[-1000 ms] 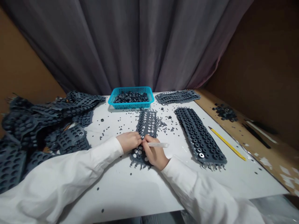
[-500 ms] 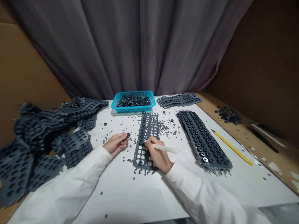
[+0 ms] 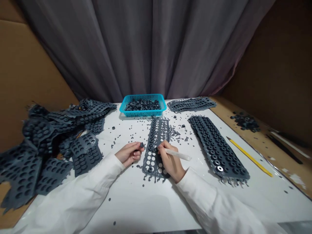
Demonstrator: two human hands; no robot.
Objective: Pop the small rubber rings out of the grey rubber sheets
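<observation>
A dark rubber strip (image 3: 156,143) full of round holes lies lengthwise on the white table (image 3: 151,201) in front of me. My right hand (image 3: 170,162) rests on its near end, closed round a thin white stick (image 3: 177,155) whose tip touches the strip. My left hand (image 3: 129,153) lies palm up just left of the strip, its fingertips pinching a small dark rubber ring (image 3: 141,145). Small rubber bits lie scattered around both hands.
A blue basket (image 3: 143,105) of dark rings stands at the back. A heap of punched strips (image 3: 48,139) covers the left side. Another full strip (image 3: 216,146) lies to the right, more strips (image 3: 191,104) behind it, a yellow pencil (image 3: 250,156) near the right edge.
My left hand left the strip with a small ring in its fingertips and now hovers beside it. My right hand with the stick stayed on the strip. My head shifted slightly left.
</observation>
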